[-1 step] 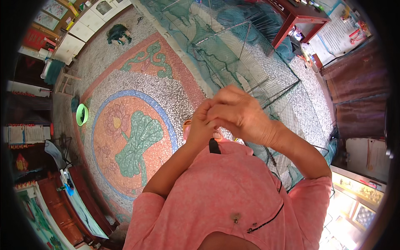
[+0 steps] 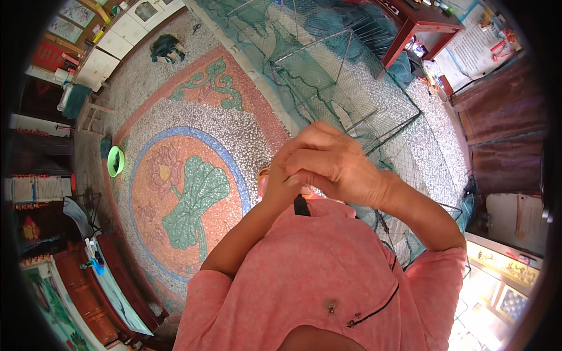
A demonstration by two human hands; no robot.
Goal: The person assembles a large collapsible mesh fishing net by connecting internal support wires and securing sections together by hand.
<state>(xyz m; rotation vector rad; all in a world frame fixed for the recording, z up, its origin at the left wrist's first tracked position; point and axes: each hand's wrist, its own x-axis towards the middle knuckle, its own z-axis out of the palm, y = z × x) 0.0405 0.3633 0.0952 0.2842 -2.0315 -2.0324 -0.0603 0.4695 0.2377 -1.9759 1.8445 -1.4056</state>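
Observation:
My right hand (image 2: 332,167) is raised at the middle of the view, fingers curled over my left hand (image 2: 285,172), which is closed beneath it; the two touch. Whatever may be between their fingers is hidden. Just below them lie a black strap (image 2: 302,205) and the pink shirt (image 2: 316,263) on my body. An orange and pink object (image 2: 262,182) shows in part behind my left hand.
Green netting on dark frames (image 2: 345,82) covers the floor ahead and right, beside a red table (image 2: 424,26). A green basin (image 2: 116,161), a wooden stool (image 2: 92,117) and a dark bundle (image 2: 167,48) stand or lie leftward. White cabinets (image 2: 120,41) line the back left.
My right hand's fingers have shifted slightly left and further over my left hand's fingers, covering more of them.

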